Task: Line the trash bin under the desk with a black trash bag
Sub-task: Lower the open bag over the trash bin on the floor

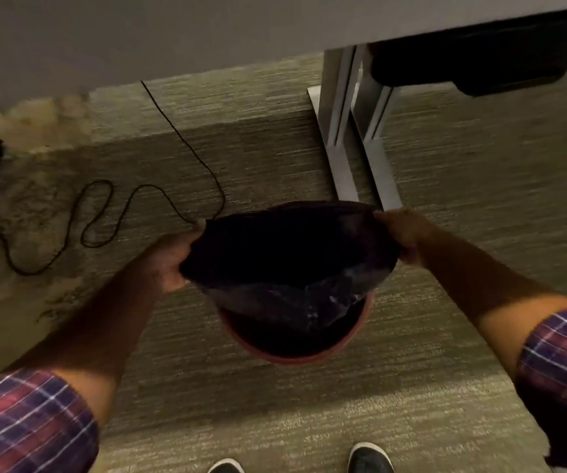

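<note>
A black trash bag is stretched wide at its mouth between both my hands, just above the carpet. My left hand grips the bag's left edge and my right hand grips its right edge. Below the bag stands a round reddish trash bin. The bag's lower part hangs into the bin's opening and hides most of the rim's far side. Only the near rim shows.
A white desk leg and foot stand just beyond the bin, under the desk top. A black cable loops over the carpet at the left. A dark object hangs under the desk. My shoes are at the bottom edge.
</note>
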A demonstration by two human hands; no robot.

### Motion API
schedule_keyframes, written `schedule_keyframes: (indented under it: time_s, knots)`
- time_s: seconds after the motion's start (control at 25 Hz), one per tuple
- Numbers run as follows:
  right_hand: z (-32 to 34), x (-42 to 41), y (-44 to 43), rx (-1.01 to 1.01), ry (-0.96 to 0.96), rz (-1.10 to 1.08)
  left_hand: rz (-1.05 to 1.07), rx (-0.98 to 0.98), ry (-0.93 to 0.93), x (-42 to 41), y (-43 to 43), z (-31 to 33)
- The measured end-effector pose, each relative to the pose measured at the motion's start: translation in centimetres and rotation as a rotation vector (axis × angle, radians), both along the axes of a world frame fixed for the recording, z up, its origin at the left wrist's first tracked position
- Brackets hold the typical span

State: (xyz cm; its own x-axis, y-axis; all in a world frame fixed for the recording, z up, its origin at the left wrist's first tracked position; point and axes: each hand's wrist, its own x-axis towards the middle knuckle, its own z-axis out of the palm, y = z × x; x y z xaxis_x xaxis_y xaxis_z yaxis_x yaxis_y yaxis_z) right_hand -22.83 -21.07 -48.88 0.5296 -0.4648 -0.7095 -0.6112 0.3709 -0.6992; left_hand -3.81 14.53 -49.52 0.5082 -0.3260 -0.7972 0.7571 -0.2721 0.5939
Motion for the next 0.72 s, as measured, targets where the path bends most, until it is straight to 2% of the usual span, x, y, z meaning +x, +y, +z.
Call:
schedule_keyframes:
  time_s: [0.12,0.24,0.32,0.4,0.48,0.56,0.64,0.72]
  knots:
    - [-1.4,2.3,-0.8,-0.028,-0.011,0.031,0.073,0.087,-0.111,1.0,-2.6,-0.8]
    - [-3.5,3.8,-1.9,-0.129,0.085,0.042,0.149,0.138,-0.224,2.2,-4.3,-1.9]
    - [-4.9,3.5,-2.1,-0.209,0.202,0.105,0.122,0.228,-0.241,2.0,-4.1,-2.9]
    - [-6.3,1.9,-2.3,-0.307,0.286,0.21,-0.02,0.353,-0.334,1.1,-2.9,-4.7]
    - [-7.4,-0.5,-1.9,-0.205,0.25,0.188,-0.123,0.393,-0.417,-0.2,-1.0,-5.5]
    - [-7.4,-3.0,-1.2,-0.11,0.193,0.199,-0.097,0.314,-0.392,-1.5,1.2,-5.4]
    - [-7.1,-4.9,-0.8,-0.087,0.192,0.248,-0.077,0.252,-0.362,-2.7,2.6,-5.5]
    - [-6.5,-5.7,-0.3,-0.103,0.181,0.255,-0.039,0.276,-0.371,-3.5,2.6,-5.4]
